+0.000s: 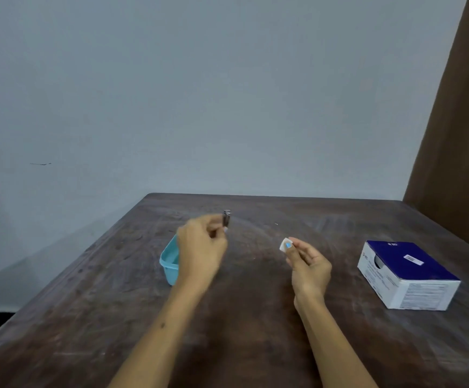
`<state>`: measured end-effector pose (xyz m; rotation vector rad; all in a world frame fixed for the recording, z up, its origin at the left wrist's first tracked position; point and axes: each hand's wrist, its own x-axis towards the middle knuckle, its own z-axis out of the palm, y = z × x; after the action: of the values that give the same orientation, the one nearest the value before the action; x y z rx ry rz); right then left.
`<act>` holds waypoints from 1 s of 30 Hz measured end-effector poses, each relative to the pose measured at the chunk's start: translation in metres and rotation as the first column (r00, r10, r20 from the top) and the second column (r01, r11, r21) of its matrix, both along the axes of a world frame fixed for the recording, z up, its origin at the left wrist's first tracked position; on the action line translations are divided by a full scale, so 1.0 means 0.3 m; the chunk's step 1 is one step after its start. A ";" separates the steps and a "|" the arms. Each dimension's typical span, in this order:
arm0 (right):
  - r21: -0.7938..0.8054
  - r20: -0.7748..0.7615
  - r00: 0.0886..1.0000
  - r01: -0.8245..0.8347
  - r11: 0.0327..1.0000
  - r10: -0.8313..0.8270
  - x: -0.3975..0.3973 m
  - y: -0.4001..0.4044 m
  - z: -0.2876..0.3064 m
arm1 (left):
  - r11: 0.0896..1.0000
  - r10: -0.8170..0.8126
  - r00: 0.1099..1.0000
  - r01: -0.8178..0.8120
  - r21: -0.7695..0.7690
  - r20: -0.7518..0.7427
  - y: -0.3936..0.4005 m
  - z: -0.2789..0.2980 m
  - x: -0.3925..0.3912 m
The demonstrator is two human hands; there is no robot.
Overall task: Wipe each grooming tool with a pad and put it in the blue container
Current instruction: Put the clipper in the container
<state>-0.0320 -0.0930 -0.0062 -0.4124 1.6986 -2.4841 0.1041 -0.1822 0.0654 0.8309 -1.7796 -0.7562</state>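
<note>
Evidently the left hand (199, 252) pinches a small metal grooming tool (226, 218) upright above the blue container (168, 261), probably poised for dropping in. Right of the container, the right hand (307, 268) grips a small white pad (285, 244) at its fingertips, held apart from the tool. Farther right of the container sits a blue-and-white box (408, 275).

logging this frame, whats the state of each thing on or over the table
left hand: raised over the container, pinching the tool
tool: small, metal, held upright off the table
right hand: raised, pinching the pad
pad: white, held in the fingertips, apart from the tool
container: blue, open, on the table, partly hidden by the left hand; contents cannot be told
box: blue and white, resting on the table at the right
</note>
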 end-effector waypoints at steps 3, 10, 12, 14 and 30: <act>0.047 -0.049 0.999 0.000 0.999 0.002 0.007 -0.003 -0.005 | 0.985 0.154 0.952 -0.169 0.034 0.266 -0.085 0.062 0.053; 0.120 -0.103 0.994 -0.025 0.992 0.038 0.019 0.007 -0.003 | 0.970 0.121 0.679 -0.237 0.060 0.724 -0.136 0.048 0.027; 0.125 -0.105 0.994 -0.028 0.992 0.041 0.018 0.007 -0.007 | 0.974 0.098 0.636 -0.218 0.056 0.765 -0.136 0.035 0.018; 0.127 -0.108 0.993 -0.039 0.991 0.053 0.017 0.005 -0.012 | 0.977 0.073 0.601 -0.204 0.064 0.796 -0.138 0.024 0.012; -0.012 -0.154 0.988 -0.034 0.999 0.032 0.210 0.343 0.024 | 0.944 -0.313 0.927 0.327 -0.037 0.207 0.429 -0.062 -0.021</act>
<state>0.0309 0.0099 0.0010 -0.6434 1.7125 -2.5010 0.0979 -0.0535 0.0468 0.5886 -2.1429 -0.8367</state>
